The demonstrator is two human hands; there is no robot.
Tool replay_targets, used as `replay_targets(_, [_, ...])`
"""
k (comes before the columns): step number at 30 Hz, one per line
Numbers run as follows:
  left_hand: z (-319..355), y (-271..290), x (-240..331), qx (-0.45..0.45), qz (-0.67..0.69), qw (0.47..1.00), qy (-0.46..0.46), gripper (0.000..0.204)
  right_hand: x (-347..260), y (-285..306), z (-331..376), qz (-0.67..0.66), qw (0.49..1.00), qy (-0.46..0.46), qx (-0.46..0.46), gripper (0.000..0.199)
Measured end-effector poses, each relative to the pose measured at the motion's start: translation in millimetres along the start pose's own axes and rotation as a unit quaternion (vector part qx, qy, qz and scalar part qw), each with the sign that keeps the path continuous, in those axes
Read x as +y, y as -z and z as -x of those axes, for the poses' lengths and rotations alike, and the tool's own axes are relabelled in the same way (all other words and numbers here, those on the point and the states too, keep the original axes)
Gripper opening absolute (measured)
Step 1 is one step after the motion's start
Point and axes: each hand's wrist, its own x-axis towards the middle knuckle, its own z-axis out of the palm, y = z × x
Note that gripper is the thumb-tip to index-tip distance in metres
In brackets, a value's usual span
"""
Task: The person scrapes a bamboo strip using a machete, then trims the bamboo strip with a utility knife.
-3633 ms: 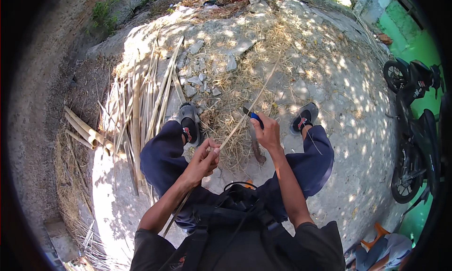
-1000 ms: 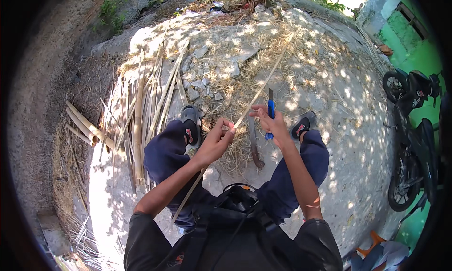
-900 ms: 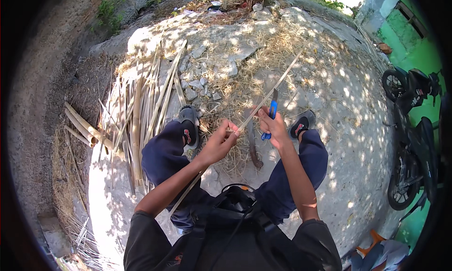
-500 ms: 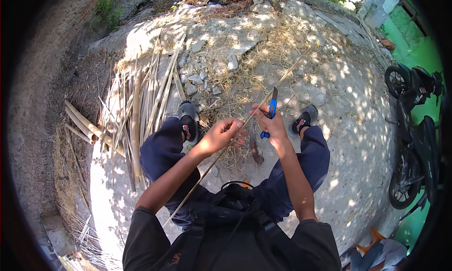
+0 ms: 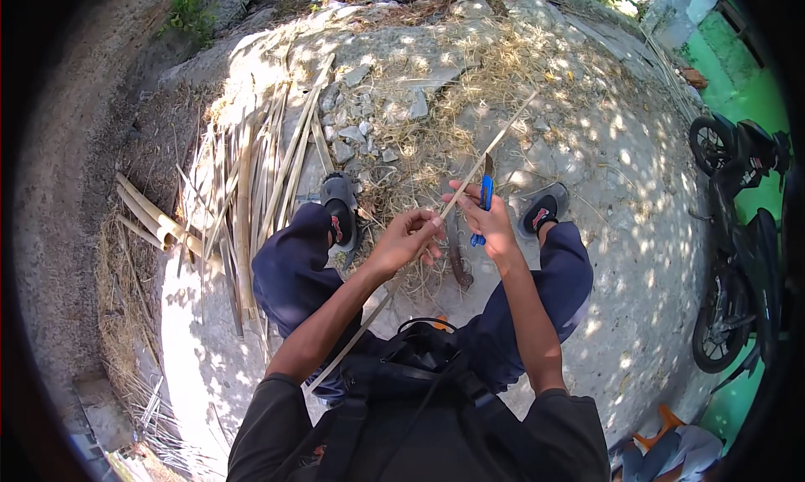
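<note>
Bamboo strip (image 5: 495, 147) slants lower-left to upper-right, left hand (image 5: 408, 237) fingers pinching it, right hand (image 5: 490, 222) fingers clamping a blue-handled knife (image 5: 485, 195).

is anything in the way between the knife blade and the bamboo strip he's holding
Nothing visible. The right hand holds the blue-handled knife with its blade right at the bamboo strip, which the left hand grips just beside it.

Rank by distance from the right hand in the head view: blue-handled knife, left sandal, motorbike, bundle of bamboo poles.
1. blue-handled knife, held in the right hand.
2. left sandal, across on the person's left foot.
3. motorbike, far right edge.
4. bundle of bamboo poles, far left on the ground.
</note>
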Motion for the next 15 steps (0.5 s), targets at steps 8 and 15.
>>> replay_targets(8, [3, 7, -28, -0.071, 0.045, 0.996, 0.04, 0.043, 0, -12, 0, 0.036, 0.999, 0.004, 0.015, 0.037])
replay_targets(15, [9, 15, -7, -0.09, 0.189, 0.974, 0.092, 0.04, 30, -11, 5, 0.326, 0.922, 0.194, 0.078, 0.036])
